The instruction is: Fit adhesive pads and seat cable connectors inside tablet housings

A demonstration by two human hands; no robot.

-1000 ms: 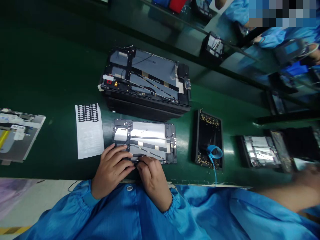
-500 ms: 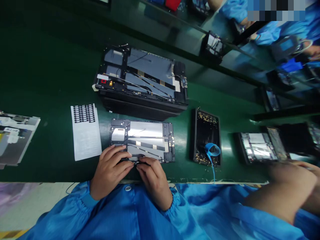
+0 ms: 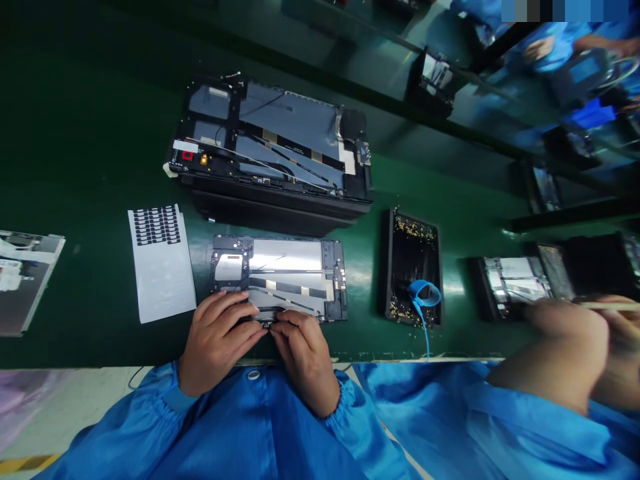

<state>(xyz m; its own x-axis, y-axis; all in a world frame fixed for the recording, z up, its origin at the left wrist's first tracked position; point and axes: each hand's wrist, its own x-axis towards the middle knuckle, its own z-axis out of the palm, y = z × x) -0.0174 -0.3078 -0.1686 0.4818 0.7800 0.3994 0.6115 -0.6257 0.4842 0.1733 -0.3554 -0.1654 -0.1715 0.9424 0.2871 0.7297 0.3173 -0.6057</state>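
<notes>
An opened tablet (image 3: 285,257), with silver plates and dark ribbon cables in a black frame, lies flat on the green table in front of me. My left hand (image 3: 217,337) rests over its near left part, fingers bent and fingertips closed on the near edge. Close beside it, my right hand (image 3: 305,353) has thumb and fingers pinched together at the same edge. The fingertips of both hands almost meet over a small dark part, which they mostly hide.
Beyond the tablet stands a stack of black trays (image 3: 280,203) with another opened tablet (image 3: 290,100) on top. A sticker sheet (image 3: 163,280) lies left, a metal panel (image 3: 30,287) farther left. Rightward are a black tray of small gold screws (image 3: 413,233), a blue strap (image 3: 425,297) and a co-worker's arm (image 3: 560,360).
The view has shifted slightly, so the table things sit a little farther left. Both my hands stay at the tablet's near edge. The co-worker's arm at the right has moved.
</notes>
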